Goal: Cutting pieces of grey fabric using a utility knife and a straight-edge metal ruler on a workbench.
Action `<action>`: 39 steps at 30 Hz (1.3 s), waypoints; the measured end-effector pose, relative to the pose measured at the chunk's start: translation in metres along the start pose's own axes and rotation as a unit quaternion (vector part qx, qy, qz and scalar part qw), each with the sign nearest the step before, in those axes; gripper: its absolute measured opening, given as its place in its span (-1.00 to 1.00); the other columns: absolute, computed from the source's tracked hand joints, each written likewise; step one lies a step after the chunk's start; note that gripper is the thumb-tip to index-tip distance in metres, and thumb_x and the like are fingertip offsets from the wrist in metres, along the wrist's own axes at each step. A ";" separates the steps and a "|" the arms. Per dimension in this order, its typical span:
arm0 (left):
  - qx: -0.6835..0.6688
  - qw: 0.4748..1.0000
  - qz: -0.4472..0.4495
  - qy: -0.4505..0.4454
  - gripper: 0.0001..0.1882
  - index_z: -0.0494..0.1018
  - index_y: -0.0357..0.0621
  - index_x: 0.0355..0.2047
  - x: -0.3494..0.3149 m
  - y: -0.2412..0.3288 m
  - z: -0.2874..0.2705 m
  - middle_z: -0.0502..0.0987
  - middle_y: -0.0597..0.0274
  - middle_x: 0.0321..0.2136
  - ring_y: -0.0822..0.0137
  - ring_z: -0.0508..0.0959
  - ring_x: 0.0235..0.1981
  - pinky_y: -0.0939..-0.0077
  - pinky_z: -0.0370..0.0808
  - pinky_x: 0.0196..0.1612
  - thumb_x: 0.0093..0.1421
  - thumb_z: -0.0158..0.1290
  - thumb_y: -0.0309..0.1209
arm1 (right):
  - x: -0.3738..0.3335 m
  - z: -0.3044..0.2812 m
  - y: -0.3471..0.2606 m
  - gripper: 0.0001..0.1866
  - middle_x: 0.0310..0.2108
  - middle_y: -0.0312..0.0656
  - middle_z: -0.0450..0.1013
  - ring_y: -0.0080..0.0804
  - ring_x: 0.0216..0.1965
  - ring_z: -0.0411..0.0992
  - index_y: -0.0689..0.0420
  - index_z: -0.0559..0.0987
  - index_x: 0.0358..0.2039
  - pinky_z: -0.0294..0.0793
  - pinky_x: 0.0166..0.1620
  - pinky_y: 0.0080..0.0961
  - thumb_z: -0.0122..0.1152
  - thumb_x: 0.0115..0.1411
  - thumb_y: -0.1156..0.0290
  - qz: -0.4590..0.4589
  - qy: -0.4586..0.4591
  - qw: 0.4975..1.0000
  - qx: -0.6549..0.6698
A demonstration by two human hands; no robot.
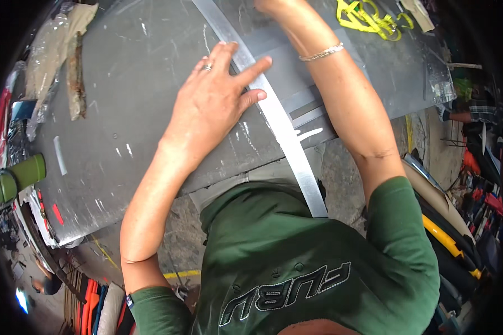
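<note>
A long metal straightedge (276, 114) runs slantwise over the dark grey work table (134, 84), its near end sticking out past the table edge toward my shirt. My left hand (207, 100) lies on it with fingers spread, thumb and fingertips pressing on the metal. To the right of the straightedge lies a smooth grey sheet (282, 61), partly under my right forearm. My right hand (271, 4) is at the far edge of the picture, its fingers cut off from view. A thin white strip (310, 134) sticks out beside the straightedge at the table edge.
Yellow straps (374, 22) lie in a tangle at the far right. Clear plastic and tan paper (53, 47) cover the far left, beside a brown strip (76, 78). A green roll (25, 173) stands at the left edge. Rolled materials (444, 234) fill the lower right.
</note>
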State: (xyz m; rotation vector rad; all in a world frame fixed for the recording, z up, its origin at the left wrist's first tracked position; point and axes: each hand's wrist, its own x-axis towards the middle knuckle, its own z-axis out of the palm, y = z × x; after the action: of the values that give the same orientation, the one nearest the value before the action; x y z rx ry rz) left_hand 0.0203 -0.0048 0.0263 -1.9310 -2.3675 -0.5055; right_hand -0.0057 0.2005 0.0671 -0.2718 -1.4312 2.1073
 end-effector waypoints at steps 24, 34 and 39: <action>-0.110 0.989 -0.095 -0.009 -0.56 0.58 -0.32 -0.01 -0.005 -0.042 -0.036 0.62 -0.15 -0.04 -0.13 0.60 0.05 0.16 0.55 0.10 0.35 0.16 -0.15 | -0.154 -0.243 -0.083 -0.44 0.03 0.00 0.49 0.02 0.11 0.43 0.06 0.51 0.26 0.44 0.17 -0.14 0.29 0.32 0.10 -0.128 -0.018 0.550 -0.825; -0.013 0.994 -0.105 0.001 -0.18 0.29 -0.42 0.30 0.055 0.011 0.015 0.58 -0.35 0.01 -0.22 0.59 0.09 0.04 0.51 0.18 0.17 0.32 -0.16 | -0.135 -0.121 -0.004 -0.67 -0.09 -0.13 0.47 -0.33 -0.17 0.54 0.12 0.63 0.07 0.56 -0.01 -0.39 0.29 0.28 0.45 -0.156 -0.056 0.816 -0.553; -0.250 0.941 -0.222 -0.048 -0.40 0.52 -0.33 0.12 0.075 -0.005 0.010 0.68 -0.16 -0.14 0.08 0.69 -0.09 0.32 0.56 0.01 0.14 0.28 -0.22 | -0.141 -0.115 0.012 -0.68 -0.07 -0.14 0.48 -0.31 -0.14 0.54 0.17 0.59 -0.02 0.57 -0.01 -0.35 0.33 0.21 0.47 -0.180 -0.013 0.843 -0.506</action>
State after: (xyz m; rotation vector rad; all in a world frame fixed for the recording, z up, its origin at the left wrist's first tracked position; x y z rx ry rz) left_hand 0.0002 0.0685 0.0333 -1.5667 -2.9761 -1.1642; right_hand 0.1589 0.2090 -0.0110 -0.3251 -2.2873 0.9005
